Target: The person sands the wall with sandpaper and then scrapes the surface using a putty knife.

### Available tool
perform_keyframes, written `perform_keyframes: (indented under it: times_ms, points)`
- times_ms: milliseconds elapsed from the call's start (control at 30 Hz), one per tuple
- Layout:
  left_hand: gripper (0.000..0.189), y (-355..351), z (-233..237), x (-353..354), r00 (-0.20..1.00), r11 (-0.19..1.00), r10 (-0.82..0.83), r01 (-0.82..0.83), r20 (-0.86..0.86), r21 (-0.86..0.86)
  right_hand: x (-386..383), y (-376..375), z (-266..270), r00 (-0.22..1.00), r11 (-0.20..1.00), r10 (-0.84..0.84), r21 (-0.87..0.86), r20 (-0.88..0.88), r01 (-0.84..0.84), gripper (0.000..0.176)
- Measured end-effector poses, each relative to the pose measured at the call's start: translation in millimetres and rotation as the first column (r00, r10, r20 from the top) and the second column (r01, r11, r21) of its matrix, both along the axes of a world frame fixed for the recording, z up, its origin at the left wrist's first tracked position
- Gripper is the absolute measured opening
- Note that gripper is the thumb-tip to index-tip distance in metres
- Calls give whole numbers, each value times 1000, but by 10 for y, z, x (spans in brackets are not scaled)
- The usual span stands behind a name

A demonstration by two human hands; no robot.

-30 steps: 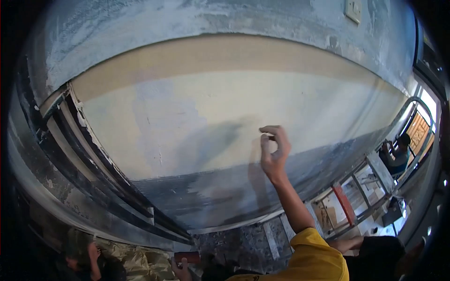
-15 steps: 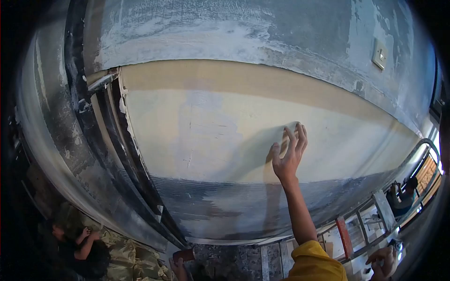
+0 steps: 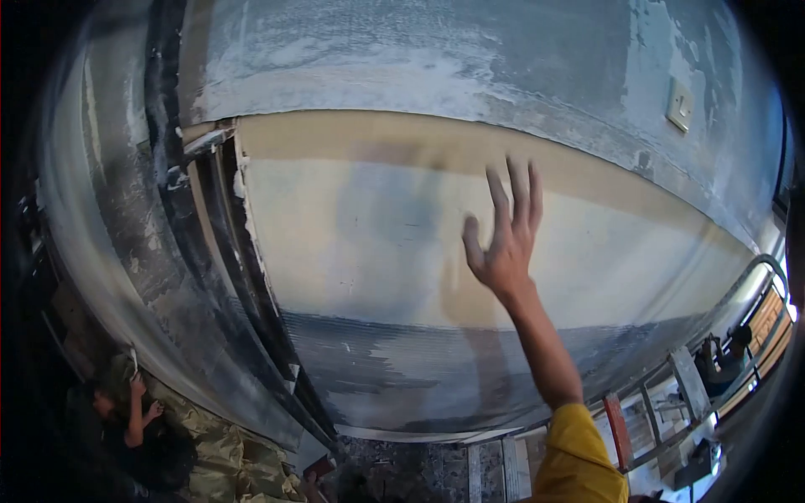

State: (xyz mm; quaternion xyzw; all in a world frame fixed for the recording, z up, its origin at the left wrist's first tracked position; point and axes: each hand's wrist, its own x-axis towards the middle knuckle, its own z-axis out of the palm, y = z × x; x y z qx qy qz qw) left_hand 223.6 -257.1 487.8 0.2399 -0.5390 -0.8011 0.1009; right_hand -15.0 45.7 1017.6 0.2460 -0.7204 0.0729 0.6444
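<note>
Wall (image 3: 369, 251): upright, cream plaster, tan at top, dark grey at bottom.

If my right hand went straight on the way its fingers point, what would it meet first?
The right hand, open with fingers spread and pointing upward, would most likely meet the wall at its tan band. How far the hand stands off the surface is unclear.

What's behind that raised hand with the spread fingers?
The right hand is raised before a cream wall with a tan band above. The patch behind the palm is covered.
</note>
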Motion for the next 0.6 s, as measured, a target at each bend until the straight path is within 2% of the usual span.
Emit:
perform_keyframes:
  times_ms: [67, 133, 600]
  points:
    - [66, 1, -1, 19, 1000, 1000, 13, -13, -13, 12, -76, -299, 419, 999, 999, 9, 39, -32, -8, 71]
    - [63, -20, 8, 10, 999, 999, 26, -25, -30, 23, -177, -519, 664, 986, 973, -162, 160, -48, 167, 74]
    - [47, 63, 92, -11, 993, 994, 45, -33, -106, 109, -291, -750, 752, 988, 969, -144, 194, -55, 152, 73]
